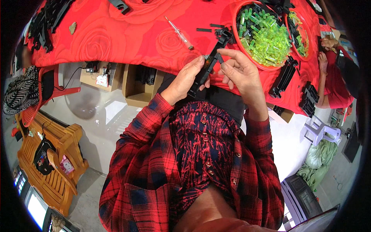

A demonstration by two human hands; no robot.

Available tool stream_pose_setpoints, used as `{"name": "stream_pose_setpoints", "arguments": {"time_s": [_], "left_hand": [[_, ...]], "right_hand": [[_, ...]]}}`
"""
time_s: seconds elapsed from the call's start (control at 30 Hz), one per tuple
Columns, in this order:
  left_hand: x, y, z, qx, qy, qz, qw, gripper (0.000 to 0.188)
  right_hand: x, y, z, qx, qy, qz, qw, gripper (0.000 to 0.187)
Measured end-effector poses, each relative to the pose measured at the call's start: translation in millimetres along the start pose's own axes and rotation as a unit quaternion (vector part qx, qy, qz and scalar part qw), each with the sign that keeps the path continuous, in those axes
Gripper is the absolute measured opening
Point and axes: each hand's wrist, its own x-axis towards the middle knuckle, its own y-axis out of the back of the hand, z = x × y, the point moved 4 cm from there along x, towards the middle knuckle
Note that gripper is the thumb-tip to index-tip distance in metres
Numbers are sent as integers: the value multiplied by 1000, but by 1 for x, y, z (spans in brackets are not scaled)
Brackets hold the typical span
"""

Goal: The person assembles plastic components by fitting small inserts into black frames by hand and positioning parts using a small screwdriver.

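Nearest to the camera, a red and dark checked shirt [154, 181] is seen, worn open over a red patterned garment, and both sleeves run up toward the table edge. At that edge a long black plastic part [206, 69] is held slanted, its upper end resting over the red rose-patterned tablecloth [127, 34]. The left hand [184, 79] is wrapped around the lower half of the part, so it is clamped firmly and kept steady. The right hand [241, 71] is brought close from the other side, its fingertips pinched at the middle of the part, where a small greenish piece seems to be pressed in; this detail is too small to be sure of. The two hands are thus together on the same part, held just in front of the body, probably so that the fine work stays near the eyes. Just beside the right hand, a round red basin [247, 58] filled with translucent green plastic pieces [266, 38] is placed within easy reach. A thin screwdriver with a clear handle [179, 33] lies on the cloth, and more black parts [284, 79] are stacked to the right.
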Motion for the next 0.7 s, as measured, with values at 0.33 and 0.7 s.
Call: {"name": "stream_pose_setpoints", "arguments": {"time_s": [0.33,0.7], "left_hand": [[-2,-8,11,-53,18,-5,998,46],[3,-2,7,-43,44,-38,997,48]], "right_hand": [[-2,4,-2,-134,103,74,983,9],[-7,0,-19,-201,65,106,972,11]]}}
